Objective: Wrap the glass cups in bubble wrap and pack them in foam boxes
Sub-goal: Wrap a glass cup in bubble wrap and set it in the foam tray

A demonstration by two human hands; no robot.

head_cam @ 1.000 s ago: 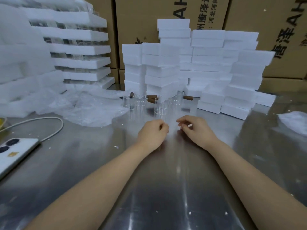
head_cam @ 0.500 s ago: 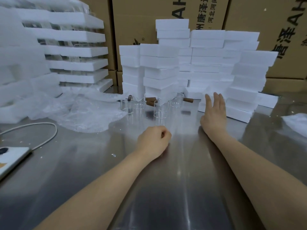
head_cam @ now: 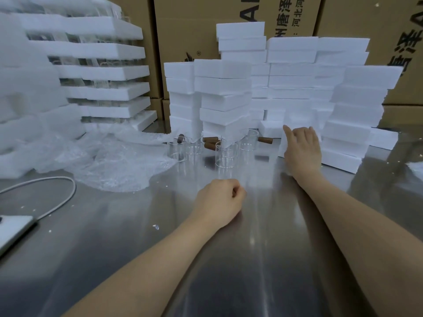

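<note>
Foam boxes [head_cam: 290, 81] stacked at the back of the table [head_cam: 137, 248], cartons [head_cam: 196, 26] behind. Cups [head_cam: 225, 154] sit just in front of the stacks, bubble wrap [head_cam: 119, 163] to their left. Right hand [head_cam: 302, 147]: fingers straight, touching a low box. Left hand [head_cam: 218, 200]: fist resting on the table, nothing visible in it.

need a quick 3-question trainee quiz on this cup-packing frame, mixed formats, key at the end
1. True or false: the left hand lies flat with its fingers spread.
2. The right hand reaches to: A) the phone, B) the stacked foam boxes, C) the cable.
3. Fill in: the bubble wrap lies to the ____ of the glass cups.
Key: 1 false, it is curled in a fist on the table; 2 B; 3 left.
</note>
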